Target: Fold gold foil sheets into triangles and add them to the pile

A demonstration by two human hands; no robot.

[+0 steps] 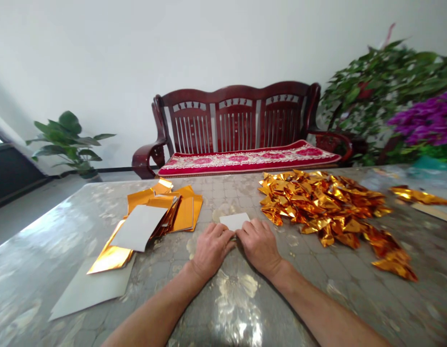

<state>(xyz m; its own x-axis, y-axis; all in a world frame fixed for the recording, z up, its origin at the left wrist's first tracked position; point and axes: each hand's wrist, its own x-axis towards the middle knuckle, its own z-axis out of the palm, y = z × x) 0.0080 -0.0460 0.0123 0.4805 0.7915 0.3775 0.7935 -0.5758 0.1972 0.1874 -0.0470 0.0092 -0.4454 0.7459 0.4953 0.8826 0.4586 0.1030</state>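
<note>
A small sheet of paper [235,221], white side up, lies on the table in front of me. My left hand [213,246] pinches its near edge, and my right hand [257,245] pinches the same edge close beside it. The fingertips of both hands almost meet, and they cover that edge, so any fold there is hidden. To the left lies a loose stack of gold foil paper sheets [183,212], with a white-backed sheet [138,227] on top. On the right is a large heap of folded gold foil pieces [313,202].
The table [238,308] has a patterned, glossy cover. A pale larger sheet [93,286] lies at the left. Clear plastic [384,177] sits at the far right. Beyond the table stand a wooden bench [236,120], a potted plant [70,140] and purple flowers [426,118].
</note>
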